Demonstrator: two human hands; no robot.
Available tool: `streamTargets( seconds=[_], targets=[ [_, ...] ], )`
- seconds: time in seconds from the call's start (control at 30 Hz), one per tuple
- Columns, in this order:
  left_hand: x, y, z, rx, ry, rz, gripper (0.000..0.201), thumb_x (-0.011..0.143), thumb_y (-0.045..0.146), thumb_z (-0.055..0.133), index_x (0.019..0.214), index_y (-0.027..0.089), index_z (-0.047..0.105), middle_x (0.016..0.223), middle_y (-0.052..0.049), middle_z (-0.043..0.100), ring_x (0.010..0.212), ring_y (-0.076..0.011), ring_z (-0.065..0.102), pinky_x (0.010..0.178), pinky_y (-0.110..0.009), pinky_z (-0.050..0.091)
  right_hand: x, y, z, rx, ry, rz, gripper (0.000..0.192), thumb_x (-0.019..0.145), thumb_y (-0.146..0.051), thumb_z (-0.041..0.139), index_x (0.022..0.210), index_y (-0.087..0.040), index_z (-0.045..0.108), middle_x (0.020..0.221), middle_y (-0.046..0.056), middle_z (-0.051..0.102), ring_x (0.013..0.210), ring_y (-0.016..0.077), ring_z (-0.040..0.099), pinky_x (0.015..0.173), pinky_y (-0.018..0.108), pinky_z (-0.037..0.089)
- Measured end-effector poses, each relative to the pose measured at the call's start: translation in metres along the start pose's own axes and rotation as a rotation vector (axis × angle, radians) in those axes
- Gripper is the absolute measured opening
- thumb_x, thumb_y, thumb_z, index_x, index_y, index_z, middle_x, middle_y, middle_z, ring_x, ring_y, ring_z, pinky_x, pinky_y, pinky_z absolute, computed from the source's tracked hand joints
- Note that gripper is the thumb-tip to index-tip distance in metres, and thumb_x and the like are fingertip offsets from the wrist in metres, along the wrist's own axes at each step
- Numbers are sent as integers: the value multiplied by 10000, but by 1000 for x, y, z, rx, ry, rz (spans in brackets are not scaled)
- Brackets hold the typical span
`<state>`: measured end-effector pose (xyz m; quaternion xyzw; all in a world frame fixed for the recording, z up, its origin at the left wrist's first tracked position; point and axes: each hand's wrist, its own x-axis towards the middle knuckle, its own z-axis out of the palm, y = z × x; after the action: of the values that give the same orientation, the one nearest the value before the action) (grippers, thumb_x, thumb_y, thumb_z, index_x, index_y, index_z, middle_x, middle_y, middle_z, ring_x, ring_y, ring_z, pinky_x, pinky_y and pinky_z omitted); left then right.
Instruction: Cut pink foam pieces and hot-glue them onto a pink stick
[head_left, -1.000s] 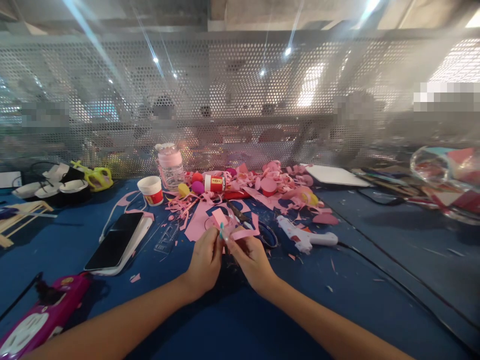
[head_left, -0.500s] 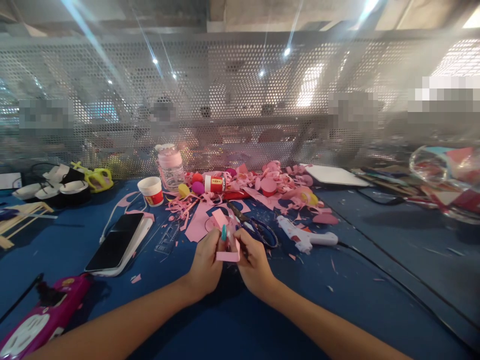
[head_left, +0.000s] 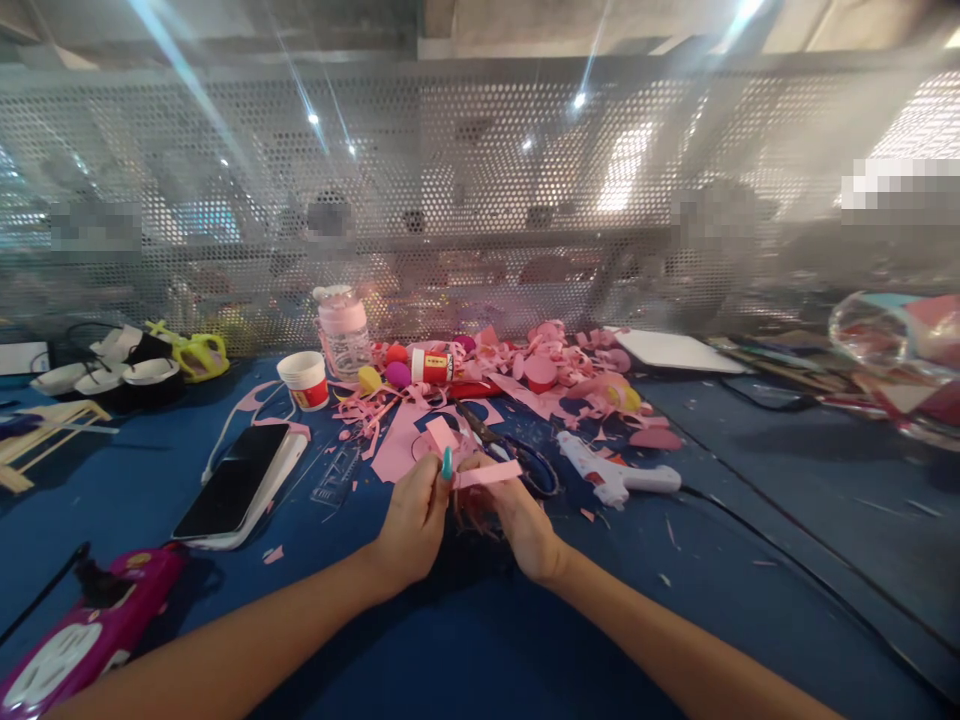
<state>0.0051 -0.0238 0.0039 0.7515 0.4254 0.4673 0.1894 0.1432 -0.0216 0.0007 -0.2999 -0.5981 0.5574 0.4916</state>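
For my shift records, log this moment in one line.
Left hand: pinching narrow flat pink paper-like strip | Right hand: behind strip, grip unclear | Nearby: blue-handled metal scissors, white plastic glue gun

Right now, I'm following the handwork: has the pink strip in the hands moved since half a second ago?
Yes. Against the scissors, the pink strip has moved up and right in view, nearer to them.

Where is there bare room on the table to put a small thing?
The table is bare at bottom middle, below the left hand and right hand. Right of that hand, below the glue gun, only tiny scraps lie. Crowded: far middle, with pink pieces and bottle; left, with phone and power strip.
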Motion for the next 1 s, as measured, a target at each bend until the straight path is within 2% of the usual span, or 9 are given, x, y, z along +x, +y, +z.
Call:
streamTargets(
  seconds=[0.13,0.23,0.33,0.53,0.6,0.77,0.93,1.0],
  targets=[
    [-1,-1,0,16,0,54,146,836,170,330,705,190,391,627,-1,453,556,-132,425,531,-246,359,0,-10,7,4,6,29,424,757,-617,384,784,-214,515,589,-10,469,481,111,393,428,242,311],
    [-2,-2,0,38,-28,98,127,830,152,336,799,180,456,700,-30,524,625,-151,493,574,-263,396,0,-15,13,-39,36,45,413,739,-617,428,676,-209,445,498,-47,383,426,85,337,399,225,269],
    [-3,-2,1,89,-1,126,170,837,150,321,893,177,479,770,-51,562,686,-165,532,612,-281,418,0,-14,18,-12,71,93,421,754,-617,401,662,-206,391,468,-72,332,395,65,305,377,207,233],
    [-1,1,1,54,-72,17,169,851,191,312,810,168,475,674,-28,526,578,-144,490,549,-269,412,1,-9,20,10,77,110,408,744,-586,453,656,-196,373,441,-95,320,366,41,270,368,190,204],
    [1,2,1,5,-59,-18,191,854,207,316,788,167,491,669,-28,533,587,-147,499,572,-279,423,2,-8,19,43,90,137,436,723,-624,438,660,-196,383,458,-86,344,370,44,285,364,192,209],
    [3,-3,3,-122,16,-97,209,856,217,334,817,169,534,789,-50,594,756,-172,548,747,-326,442,4,-4,20,76,159,205,464,702,-658,422,684,-194,411,480,-73,381,365,47,308,344,194,199],
    [0,-11,7,-110,-29,-76,222,858,226,339,901,168,549,876,-75,609,841,-192,556,834,-373,419,5,-3,21,73,133,214,413,718,-592,478,661,-192,391,459,-94,361,347,31,291,337,176,203],
    [-2,-13,8,-88,4,-91,226,853,239,351,923,166,553,928,-93,605,920,-217,541,862,-411,404,5,-3,21,66,130,202,379,736,-546,493,657,-191,392,451,-99,349,351,31,295,342,175,212]
  ],
)
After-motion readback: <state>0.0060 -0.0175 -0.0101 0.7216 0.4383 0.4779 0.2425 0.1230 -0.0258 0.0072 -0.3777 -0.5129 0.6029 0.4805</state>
